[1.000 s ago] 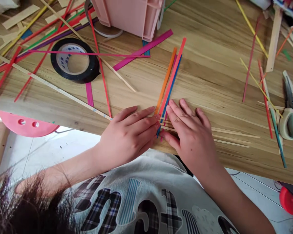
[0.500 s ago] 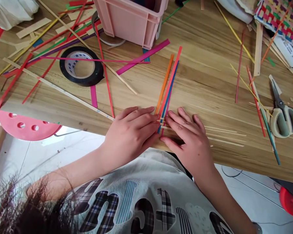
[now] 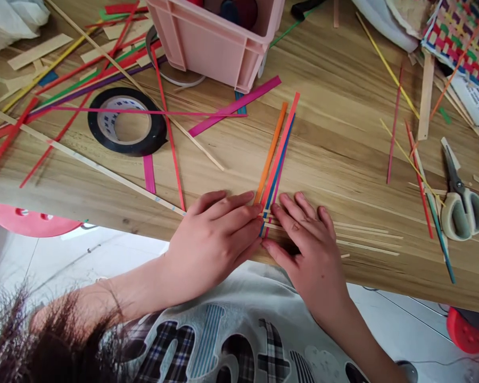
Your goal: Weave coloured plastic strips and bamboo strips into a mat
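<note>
Near the table's front edge, several coloured strips stand out from a small weave: an orange strip [image 3: 272, 151], a coral strip [image 3: 282, 143], a blue strip [image 3: 280, 160] and a pink one. Thin pale strips [image 3: 367, 236] cross them and run out to the right. My left hand [image 3: 217, 231] lies flat over the weave's left side, fingers extended and pressing down. On the right side, my right hand [image 3: 307, 234] rests with its fingers spread on the pale strips, its thumb near the left fingertips. The crossing shows only between the two hands; the rest is covered.
Black tape [image 3: 127, 121] lies left among scattered strips. A pink bin [image 3: 215, 48] stands at the back. Scissors [image 3: 461, 194], loose strips, a white tube [image 3: 469, 98] and a woven multicoloured piece [image 3: 463, 42] are at the right. Red stools show below the table's edges.
The whole view has shifted, so the table things appear slightly lower. Both hands keep nearly the same place on the strips.
</note>
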`<state>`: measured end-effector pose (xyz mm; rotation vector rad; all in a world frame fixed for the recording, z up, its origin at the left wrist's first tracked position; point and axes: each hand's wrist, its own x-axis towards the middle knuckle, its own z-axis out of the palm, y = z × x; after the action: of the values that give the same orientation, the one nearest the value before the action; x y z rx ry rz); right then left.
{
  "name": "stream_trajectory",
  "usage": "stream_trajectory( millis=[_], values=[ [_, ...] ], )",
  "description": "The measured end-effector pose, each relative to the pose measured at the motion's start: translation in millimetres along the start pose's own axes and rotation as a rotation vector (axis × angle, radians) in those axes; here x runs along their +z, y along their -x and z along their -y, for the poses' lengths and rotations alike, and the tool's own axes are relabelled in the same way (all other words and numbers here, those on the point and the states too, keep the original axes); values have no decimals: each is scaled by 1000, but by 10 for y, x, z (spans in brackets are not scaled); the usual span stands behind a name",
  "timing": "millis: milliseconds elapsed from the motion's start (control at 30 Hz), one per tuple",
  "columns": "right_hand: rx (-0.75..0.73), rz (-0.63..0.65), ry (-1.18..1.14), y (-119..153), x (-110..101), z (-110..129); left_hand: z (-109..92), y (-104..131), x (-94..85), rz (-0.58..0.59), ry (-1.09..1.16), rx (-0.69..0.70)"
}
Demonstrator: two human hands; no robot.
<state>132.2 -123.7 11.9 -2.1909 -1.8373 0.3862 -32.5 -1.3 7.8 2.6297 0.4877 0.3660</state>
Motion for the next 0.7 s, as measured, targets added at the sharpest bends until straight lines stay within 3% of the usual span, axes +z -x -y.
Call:
stream_trajectory(
  millis=[700],
  values=[
    [11,-62,5,-52,25,-13,-21,-18,15,-16,13,-17]
  ],
)
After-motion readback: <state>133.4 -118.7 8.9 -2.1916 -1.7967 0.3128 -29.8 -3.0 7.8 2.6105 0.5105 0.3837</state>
